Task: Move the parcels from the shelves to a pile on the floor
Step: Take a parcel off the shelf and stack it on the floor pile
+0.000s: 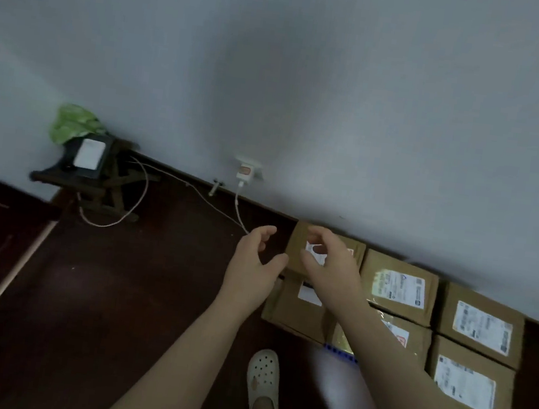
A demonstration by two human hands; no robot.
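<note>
Leans over cardboard parcels [398,288] laid flat on the dark floor [148,291], tight against the foot of the wall [340,111]. Shows them in two rows with labels up and edges butted together, probably to give a level base for whatever gets stacked next; more a flat layer than a pile so far.

Holds the left hand [255,264] just beside the end parcel [297,241], loosely spread and gripping nothing. Holds the right hand [328,266] over that same parcel, bent and apart at the fingers, pinching nothing visible. Cannot tell whether touching the cardboard or hovering just above it. Reads as setting down or squaring up the end box, judging by a hand at each side of it.

Cannot judge the share left to move, with no shelves in view.

Calls for care near the white cable [238,200] trailing from the wall charger [245,170] across the floor close to the left hand: easy to snag. Leaves the small dark stool [110,191] well apart at left.
</note>
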